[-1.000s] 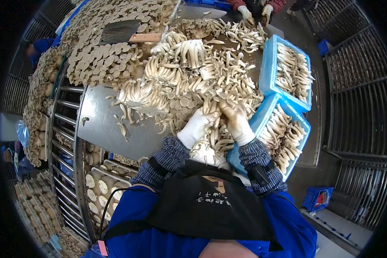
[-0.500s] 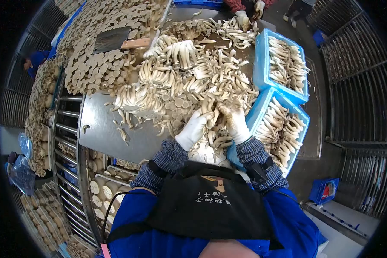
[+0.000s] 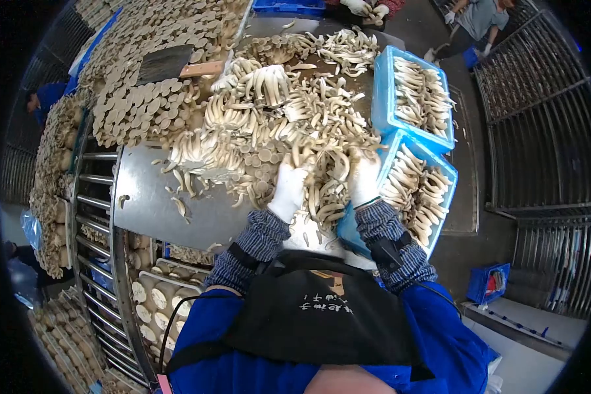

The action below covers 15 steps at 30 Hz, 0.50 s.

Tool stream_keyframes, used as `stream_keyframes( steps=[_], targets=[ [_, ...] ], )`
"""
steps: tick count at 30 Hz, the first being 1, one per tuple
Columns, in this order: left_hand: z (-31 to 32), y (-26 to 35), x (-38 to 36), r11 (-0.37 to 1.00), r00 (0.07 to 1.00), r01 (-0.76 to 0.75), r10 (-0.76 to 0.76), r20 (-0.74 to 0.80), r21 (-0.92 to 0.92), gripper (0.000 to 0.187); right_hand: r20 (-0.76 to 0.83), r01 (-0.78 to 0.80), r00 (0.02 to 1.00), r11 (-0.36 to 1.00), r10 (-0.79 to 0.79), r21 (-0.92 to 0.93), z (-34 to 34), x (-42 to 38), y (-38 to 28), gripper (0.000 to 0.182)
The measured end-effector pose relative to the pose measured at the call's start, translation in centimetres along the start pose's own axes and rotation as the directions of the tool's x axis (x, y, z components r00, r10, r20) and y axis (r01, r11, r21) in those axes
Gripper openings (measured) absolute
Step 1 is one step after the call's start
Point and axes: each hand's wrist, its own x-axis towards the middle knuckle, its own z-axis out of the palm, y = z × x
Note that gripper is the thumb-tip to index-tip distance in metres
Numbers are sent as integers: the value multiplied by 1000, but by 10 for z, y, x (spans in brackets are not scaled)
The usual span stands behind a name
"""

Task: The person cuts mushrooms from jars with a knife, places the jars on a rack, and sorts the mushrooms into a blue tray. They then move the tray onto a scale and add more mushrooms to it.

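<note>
A heap of long pale mushrooms (image 3: 322, 108) with brownish caps covers the middle of the metal table. At its near side, my left hand (image 3: 290, 187) in a white glove has its fingers closed round mushroom stems. My right hand (image 3: 364, 174), its glove stained brown at the fingertips, is closed on mushrooms at the heap's right edge, partly blending with them. Between the two hands lie loose mushrooms (image 3: 325, 190), some hanging towards me. Right beside my right hand stands the near blue crate (image 3: 448, 197), filled with mushrooms laid in rows.
Another filled blue crate (image 3: 382, 98) stands behind the near one. A wide-bladed cleaver (image 3: 167, 64) with a wooden handle rests on clustered mushroom caps (image 3: 138, 111) at left. Metal rollers (image 3: 95, 200) run along the left. Co-workers' gloved hands (image 3: 368, 10) are across the table.
My hands have moved apart, the left slightly left and the right staying by the crate. The view has shifted a little. Another person has come into sight at the upper right.
</note>
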Motion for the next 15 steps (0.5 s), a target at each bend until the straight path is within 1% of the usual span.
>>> stream_keyframes(
  steps=[1, 2, 3, 4, 5, 6, 8, 9, 10, 11, 12, 13, 14, 15],
  targets=[
    [-4, -13, 6, 999, 994, 19, -14, 105, -44, 47, -49, 187, 978, 955, -203, -231, -2, 12, 38, 17],
    [-1, -21, 8, 995, 978, 43, -24, 207, -87, 46, -109, -20, 994, 993, 7, -117, 2, 8, 42, 16],
    [14, -21, -2, 1000, 985, -5, 8, 175, -18, 45, -159, 68, 982, 981, -98, -182, 7, 3, 48, 17],
    [30, -20, -11, 994, 985, -101, 94, 141, 38, 43, -201, 153, 958, 956, -205, -250, 11, 0, 54, 19],
    [31, -22, -12, 994, 986, -99, 94, 138, 34, 43, -177, 174, 960, 957, -217, -234, 11, -4, 51, 24],
    [31, -23, -12, 995, 987, -98, 93, 134, 33, 44, -179, 169, 960, 957, -214, -237, 8, -5, 52, 24],
    [31, -26, -14, 993, 988, -107, 100, 117, 54, 44, -116, 64, 991, 996, -71, -66, 2, -7, 52, 38],
    [30, -26, -15, 990, 988, -123, 116, 99, 75, 45, -119, 62, 991, 996, -69, -65, -2, -6, 48, 38],
    [27, -23, -15, 989, 988, -123, 115, 99, 77, 45, -73, -88, 994, 995, 85, -41, -7, -1, 43, 34],
    [23, -17, -15, 994, 990, -113, 112, 80, 3, 47, -22, -237, 971, 971, 236, -22, -13, 6, 34, 31],
    [19, -11, -15, 992, 992, -105, 110, 62, -69, 49, 33, -379, 925, 925, 379, -10, -20, 14, 27, 28],
    [12, -11, -10, 994, 991, -102, 105, 88, -34, 52, 121, -244, 954, 946, 273, -212, -29, 22, 25, 37],
    [11, -8, -12, 994, 990, -109, 111, 84, -27, 52, 129, -243, 954, 948, 272, -206, -29, 23, 29, 37],
    [12, -4, -13, 991, 989, -122, 117, 88, 47, 53, 144, -178, 967, 963, 209, -201, -27, 25, 32, 41]
  ],
)
